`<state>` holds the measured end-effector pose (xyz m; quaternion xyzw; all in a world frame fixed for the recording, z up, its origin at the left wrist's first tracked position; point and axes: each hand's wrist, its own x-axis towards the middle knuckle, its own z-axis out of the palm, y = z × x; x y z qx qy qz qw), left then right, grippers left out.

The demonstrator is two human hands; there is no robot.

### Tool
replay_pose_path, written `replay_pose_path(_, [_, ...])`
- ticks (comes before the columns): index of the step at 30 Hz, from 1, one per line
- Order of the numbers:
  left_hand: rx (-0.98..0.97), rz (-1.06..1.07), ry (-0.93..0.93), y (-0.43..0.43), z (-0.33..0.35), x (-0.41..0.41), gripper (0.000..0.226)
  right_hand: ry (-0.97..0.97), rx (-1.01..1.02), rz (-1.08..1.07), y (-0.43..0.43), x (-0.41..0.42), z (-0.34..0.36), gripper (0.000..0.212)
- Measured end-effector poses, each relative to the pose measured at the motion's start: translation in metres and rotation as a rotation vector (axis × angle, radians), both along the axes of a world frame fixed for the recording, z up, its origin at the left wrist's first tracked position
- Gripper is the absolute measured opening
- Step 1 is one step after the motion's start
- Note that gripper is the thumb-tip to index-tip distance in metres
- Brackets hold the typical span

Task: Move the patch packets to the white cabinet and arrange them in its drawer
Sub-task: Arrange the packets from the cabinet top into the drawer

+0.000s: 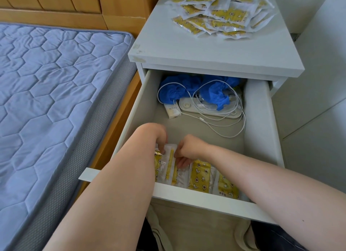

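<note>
Both arms are down in the open drawer [134,110] of the white cabinet [187,50], working at its near left corner. My view from up here is steep, so I read the hands from above. The left hand [156,136] has its fingers curled over the top edge of an upright packet [169,157], a clear-edged one with a yellow strip, standing on its side. The right hand [189,147] comes in from the other side, fingers [180,161] bent and pinching that same packet along its right edge, so it is held between the two hands. Just to its right, a row of packets [201,175] stands along the drawer's front wall, yellow faces with small star and moon prints showing, leaning on one another. The rest of the supply, a loose pile of packets [221,12], lies heaped on the far right of the cabinet top (plenty there, overlapping every which way). At the back of the drawer I see crumpled blue gloves [187,85], a flat white device [206,108], a small white tube [172,110] and a looping white cable [237,123] running forward along the right side. To the left, a blue quilted mattress [46,82] sits in a wooden bed frame [74,3].
</note>
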<state>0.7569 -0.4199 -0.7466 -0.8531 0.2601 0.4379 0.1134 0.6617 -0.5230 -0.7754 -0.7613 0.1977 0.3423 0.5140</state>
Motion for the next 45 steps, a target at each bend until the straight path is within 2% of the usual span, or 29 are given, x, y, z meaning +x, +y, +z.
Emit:
replay_pose_path(3, [-0.050, 0.021, -0.005, 0.001, 0.002, 0.003, 0.046, 0.000, 0.050, 0.057, 0.010, -0.003, 0.000, 0.017])
replay_pose_path(6, [-0.110, 0.069, -0.014, 0.002, 0.002, 0.006, 0.038, 0.060, 0.132, -0.008, 0.009, -0.002, 0.000, 0.017])
replay_pose_path(9, [-0.077, 0.061, -0.010, 0.001, 0.001, 0.006, 0.034, 0.193, 0.175, -0.122, -0.002, -0.001, -0.001, 0.032])
replay_pose_path(14, [-0.004, 0.091, -0.035, 0.001, -0.008, 0.009, 0.042, 0.286, 0.338, 0.057, 0.007, -0.009, 0.002, 0.036])
replay_pose_path(16, [0.025, 0.072, -0.040, 0.001, -0.007, 0.009, 0.049, 0.273, 0.294, 0.109, 0.010, -0.008, 0.002, 0.035])
replay_pose_path(18, [0.025, 0.040, -0.030, 0.001, -0.006, 0.007, 0.054, 0.145, 0.178, 0.072, 0.006, -0.005, 0.003, 0.033])
replay_pose_path(21, [0.064, 0.012, -0.026, -0.001, -0.008, 0.006, 0.051, -0.215, -0.248, 0.112, -0.014, 0.003, 0.000, 0.034])
replay_pose_path(23, [0.100, 0.009, -0.035, -0.001, -0.010, 0.005, 0.050, -0.318, -0.418, 0.210, -0.023, 0.005, -0.007, 0.041])
replay_pose_path(27, [0.124, 0.003, -0.050, -0.002, -0.014, 0.006, 0.048, -0.237, -0.408, 0.445, -0.016, 0.001, -0.017, 0.049])
replay_pose_path(32, [0.114, 0.030, -0.023, -0.002, -0.011, 0.003, 0.046, -0.216, -0.360, 0.419, -0.021, 0.001, -0.012, 0.050])
replay_pose_path(35, [0.004, 0.043, -0.012, -0.004, -0.007, 0.001, 0.050, -0.240, -0.403, 0.332, -0.030, -0.001, -0.008, 0.045])
replay_pose_path(39, [-0.264, 0.123, -0.081, -0.011, 0.001, -0.002, 0.050, -0.225, -0.465, 0.123, -0.047, -0.005, 0.006, 0.039])
replay_pose_path(45, [-0.739, 0.242, -0.224, -0.034, 0.020, -0.020, 0.029, -0.395, -0.531, -0.094, -0.075, -0.016, 0.044, 0.028])
